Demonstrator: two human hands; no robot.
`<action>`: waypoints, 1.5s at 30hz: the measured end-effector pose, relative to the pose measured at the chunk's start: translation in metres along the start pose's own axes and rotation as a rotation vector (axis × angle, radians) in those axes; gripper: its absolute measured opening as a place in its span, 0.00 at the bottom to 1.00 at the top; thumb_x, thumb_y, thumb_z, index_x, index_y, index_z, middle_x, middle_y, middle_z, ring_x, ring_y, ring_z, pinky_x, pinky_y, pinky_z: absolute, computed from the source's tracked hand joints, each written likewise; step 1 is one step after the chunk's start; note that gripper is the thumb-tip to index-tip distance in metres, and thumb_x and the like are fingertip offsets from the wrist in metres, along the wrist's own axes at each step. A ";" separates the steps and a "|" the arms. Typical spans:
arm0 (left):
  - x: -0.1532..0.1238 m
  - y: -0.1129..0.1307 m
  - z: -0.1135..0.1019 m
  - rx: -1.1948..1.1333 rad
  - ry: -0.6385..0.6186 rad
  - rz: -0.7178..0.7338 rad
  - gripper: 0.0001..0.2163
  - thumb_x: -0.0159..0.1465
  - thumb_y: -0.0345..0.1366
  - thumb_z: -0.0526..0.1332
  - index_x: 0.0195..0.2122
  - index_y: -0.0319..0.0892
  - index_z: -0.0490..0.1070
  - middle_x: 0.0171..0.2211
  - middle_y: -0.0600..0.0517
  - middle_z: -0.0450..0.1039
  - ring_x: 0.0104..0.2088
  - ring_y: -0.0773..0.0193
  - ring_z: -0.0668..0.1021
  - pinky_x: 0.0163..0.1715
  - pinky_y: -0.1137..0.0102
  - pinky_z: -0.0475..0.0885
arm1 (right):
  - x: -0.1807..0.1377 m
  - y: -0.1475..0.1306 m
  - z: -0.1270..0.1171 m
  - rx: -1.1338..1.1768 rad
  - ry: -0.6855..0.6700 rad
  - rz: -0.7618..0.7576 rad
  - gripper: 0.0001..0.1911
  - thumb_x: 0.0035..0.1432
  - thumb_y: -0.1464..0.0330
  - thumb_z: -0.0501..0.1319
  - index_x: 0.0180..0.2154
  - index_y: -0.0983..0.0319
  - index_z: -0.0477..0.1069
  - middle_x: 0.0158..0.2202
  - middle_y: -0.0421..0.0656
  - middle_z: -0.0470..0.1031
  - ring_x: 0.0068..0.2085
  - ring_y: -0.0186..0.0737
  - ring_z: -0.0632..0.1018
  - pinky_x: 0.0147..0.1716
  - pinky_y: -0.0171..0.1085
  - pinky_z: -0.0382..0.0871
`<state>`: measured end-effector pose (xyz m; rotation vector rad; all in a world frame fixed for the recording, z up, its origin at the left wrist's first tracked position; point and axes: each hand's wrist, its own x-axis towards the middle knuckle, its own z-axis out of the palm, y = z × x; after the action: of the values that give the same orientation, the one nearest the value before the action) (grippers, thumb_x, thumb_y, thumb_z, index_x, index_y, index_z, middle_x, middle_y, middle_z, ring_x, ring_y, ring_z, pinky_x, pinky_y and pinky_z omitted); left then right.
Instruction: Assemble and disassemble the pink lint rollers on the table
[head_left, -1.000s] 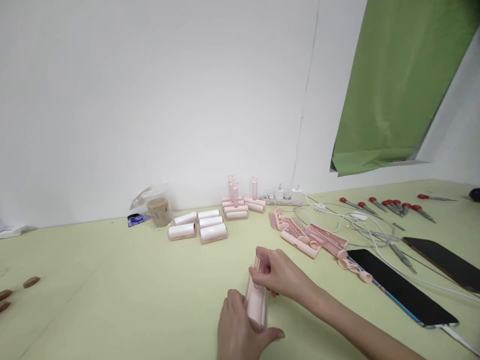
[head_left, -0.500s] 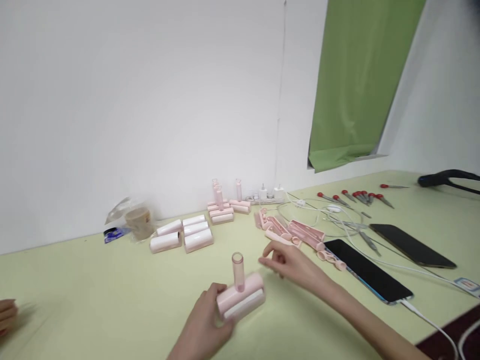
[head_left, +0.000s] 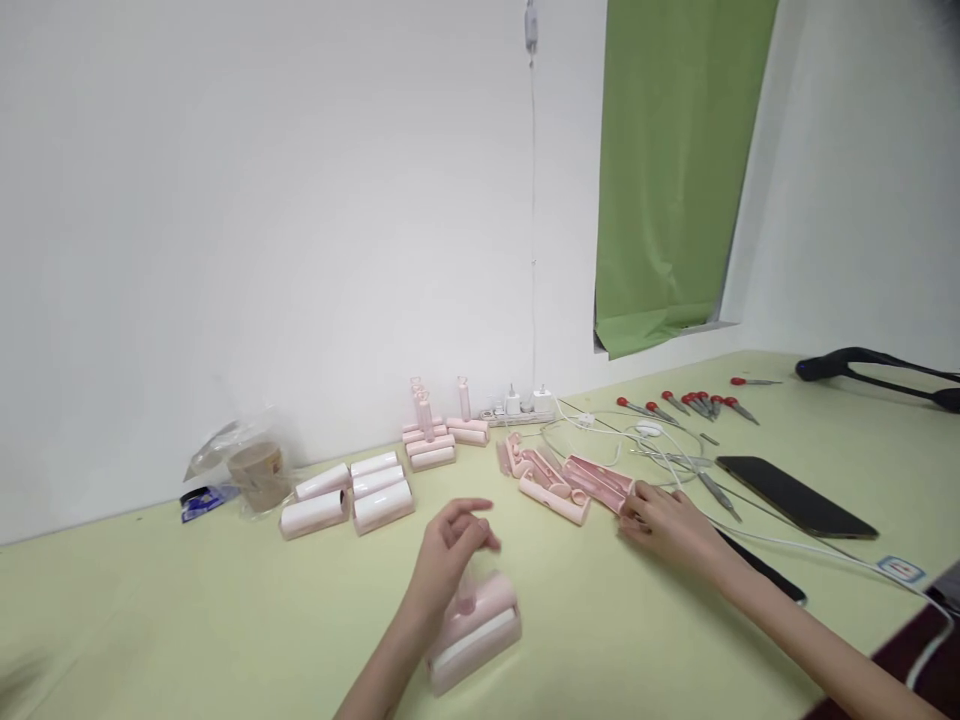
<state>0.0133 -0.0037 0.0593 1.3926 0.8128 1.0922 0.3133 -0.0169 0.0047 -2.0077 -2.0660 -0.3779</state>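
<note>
One roller [head_left: 480, 637] lies below the unclenched left grip [head_left: 454, 540]; how the right grip [head_left: 651, 520] stands is unclear.

The roller [head_left: 480, 640] is pink and white, the tabletop [head_left: 225, 620] yellow-green.

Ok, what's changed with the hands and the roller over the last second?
The right hand let go of the handle and reached right, to the pink parts; whether it holds one is hidden. The left hand came off the body of the roller and is up by its handle, contact unclear. The white rolls and rear rollers stayed put.
</note>
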 end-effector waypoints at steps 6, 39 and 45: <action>0.001 -0.020 0.005 -0.170 -0.054 -0.062 0.09 0.48 0.39 0.58 0.18 0.40 0.63 0.06 0.64 0.48 0.10 0.78 0.48 0.10 0.79 0.44 | -0.001 -0.014 -0.008 0.367 0.119 0.072 0.12 0.53 0.60 0.50 0.25 0.60 0.64 0.32 0.46 0.69 0.30 0.43 0.73 0.28 0.41 0.63; 0.003 -0.026 0.009 -0.463 0.127 -0.241 0.29 0.50 0.63 0.43 0.12 0.41 0.58 0.03 0.59 0.50 0.05 0.76 0.52 0.06 0.78 0.45 | 0.046 -0.162 -0.089 1.193 -0.268 -0.678 0.09 0.56 0.65 0.55 0.34 0.62 0.72 0.36 0.43 0.69 0.37 0.36 0.72 0.39 0.34 0.65; 0.002 -0.025 0.011 -0.446 0.163 -0.238 0.30 0.50 0.64 0.41 0.10 0.42 0.54 0.02 0.59 0.48 0.05 0.75 0.52 0.06 0.78 0.46 | 0.045 -0.167 -0.084 1.112 -0.184 -0.628 0.10 0.53 0.62 0.58 0.34 0.60 0.71 0.35 0.42 0.71 0.38 0.38 0.71 0.41 0.36 0.63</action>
<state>0.0270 -0.0020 0.0362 0.8217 0.7704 1.1251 0.1444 -0.0077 0.0960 -0.7544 -2.1798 0.7427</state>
